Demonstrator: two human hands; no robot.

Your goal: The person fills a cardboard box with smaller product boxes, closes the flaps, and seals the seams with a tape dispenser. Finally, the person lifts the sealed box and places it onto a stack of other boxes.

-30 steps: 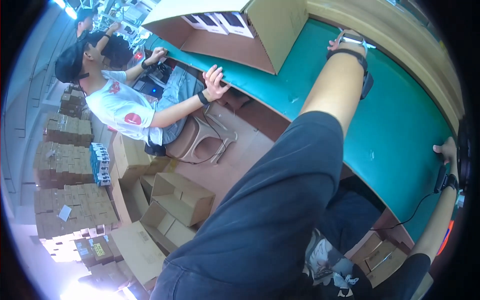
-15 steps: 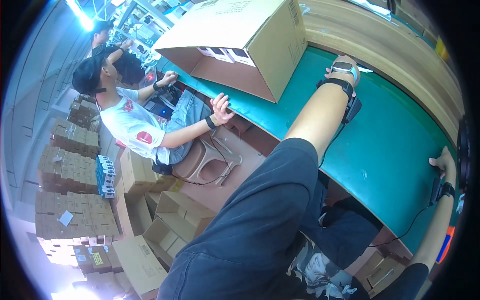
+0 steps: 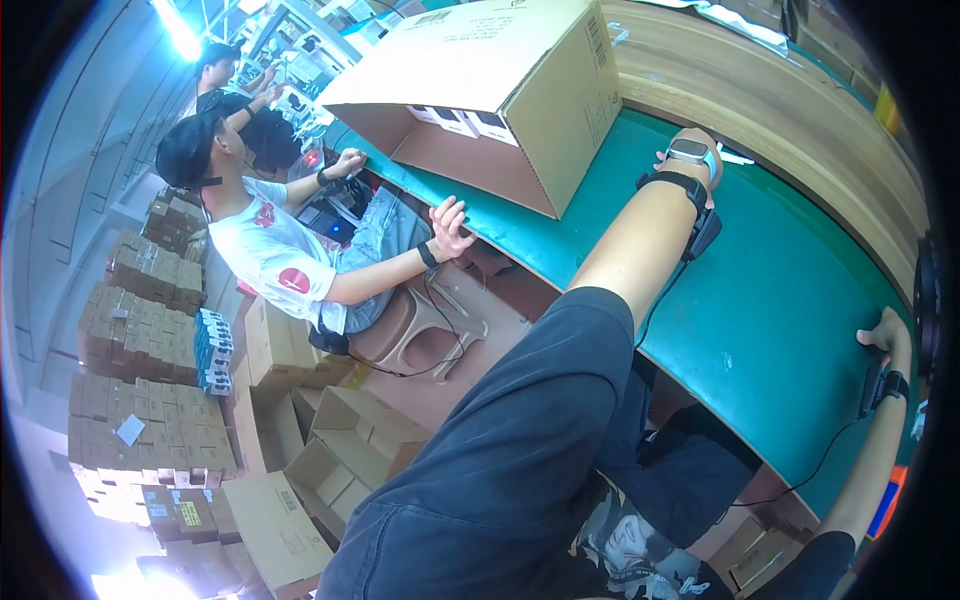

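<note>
Green bench [image 3: 790, 300]: left hand [image 3: 690, 150] rests on it just beside the box [image 3: 500, 90], fingers hidden, grip unclear. Right hand [image 3: 885, 335] at the near edge, fingers curled, contents unclear.

bright overhead strip light [image 3: 178, 35] glares top left; fisheye bends edges, dark rim.
</note>
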